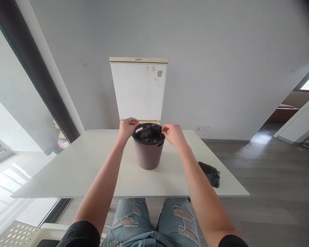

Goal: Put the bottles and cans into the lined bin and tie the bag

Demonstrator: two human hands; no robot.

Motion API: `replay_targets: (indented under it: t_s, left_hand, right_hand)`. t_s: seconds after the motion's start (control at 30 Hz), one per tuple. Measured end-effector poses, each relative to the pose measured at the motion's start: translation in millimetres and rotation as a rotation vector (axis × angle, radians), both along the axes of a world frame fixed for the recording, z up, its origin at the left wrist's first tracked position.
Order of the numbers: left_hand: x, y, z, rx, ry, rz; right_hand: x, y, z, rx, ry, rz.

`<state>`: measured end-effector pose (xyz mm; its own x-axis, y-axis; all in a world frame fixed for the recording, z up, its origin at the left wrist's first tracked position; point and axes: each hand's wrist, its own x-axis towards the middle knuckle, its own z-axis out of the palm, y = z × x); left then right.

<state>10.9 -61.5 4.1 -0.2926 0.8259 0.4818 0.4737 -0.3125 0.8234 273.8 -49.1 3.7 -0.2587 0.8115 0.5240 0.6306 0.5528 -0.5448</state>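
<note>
A brownish-grey trash bin (148, 156) with a darker rim and oval handle holes stands upright on the white table. Inside it lies a crumpled, shiny black garbage bag (151, 133), bunched below the rim. My left hand (128, 128) is at the bin's left side, thumb and fingers pinched on the bag's edge by the rim. On the opposite side, my right hand (173, 134) pinches the bag's edge just above the rim. The bin's bottom inside is hidden by the bag.
A folded black plastic bag (210, 174) lies on the white table (92, 164) near its right edge, beside my right forearm. Behind the table stands a white refrigerator (139, 91) against the grey wall. A cream perforated plastic basket (16, 235) is at the lower left.
</note>
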Motion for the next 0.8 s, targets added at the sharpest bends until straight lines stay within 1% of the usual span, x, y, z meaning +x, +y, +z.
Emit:
replay_targets:
  t_s: [0.07, 0.13, 0.17, 0.23, 0.3, 0.33, 0.4, 0.47, 0.53, 0.6, 0.67, 0.73, 0.8]
  left_hand:
    - [2, -4, 2.5, 0.059, 0.010, 0.050]
    - [4, -9, 7.4, 0.128, 0.003, 0.108]
    - [5, -12, 10.2, 0.148, 0.003, 0.135]
    - [9, -19, 14.8, 0.126, 0.041, 0.151]
    - [15, -24, 16.4, 0.033, 0.117, 0.110]
    - [19, -26, 15.9, -0.019, 0.157, 0.072]
    - [26, -25, 12.6, -0.076, 0.214, -0.001]
    - [33, -20, 8.4, -0.072, 0.247, -0.045]
    - [36, -14, 4.8, -0.055, 0.254, -0.066]
    - [33, -9, 2.2, -0.038, 0.192, -0.068]
    - [27, -6, -0.5, -0.012, 0.044, -0.068]
    - [17, -4, -3.8, 0.005, -0.161, -0.071]
    - [9, -4, -7.3, 0.014, -0.366, -0.076]
  right_hand:
    - [2, -3, 5.3, 0.006, -0.007, 0.041]
    - [4, -5, 10.8, 0.012, 0.029, 0.087]
    - [6, -5, 12.9, 0.026, 0.066, 0.088]
    - [9, -3, 15.2, 0.075, 0.147, 0.035]
    - [10, 1, 15.4, 0.097, 0.174, -0.026]
    - [9, 4, 14.9, 0.085, 0.152, -0.019]
    - [1, 9, 13.6, 0.050, 0.058, 0.073]
    - [-10, 15, 12.2, 0.041, -0.056, 0.192]
    - [-20, 23, 11.2, 0.032, -0.144, 0.267]
    - [-23, 30, 10.6, -0.004, -0.175, 0.288]
    - [-20, 35, 10.2, -0.038, -0.120, 0.290]
    - [-12, 37, 9.2, -0.067, 0.033, 0.337]
    - [-7, 36, 7.2, -0.121, 0.272, 0.434]
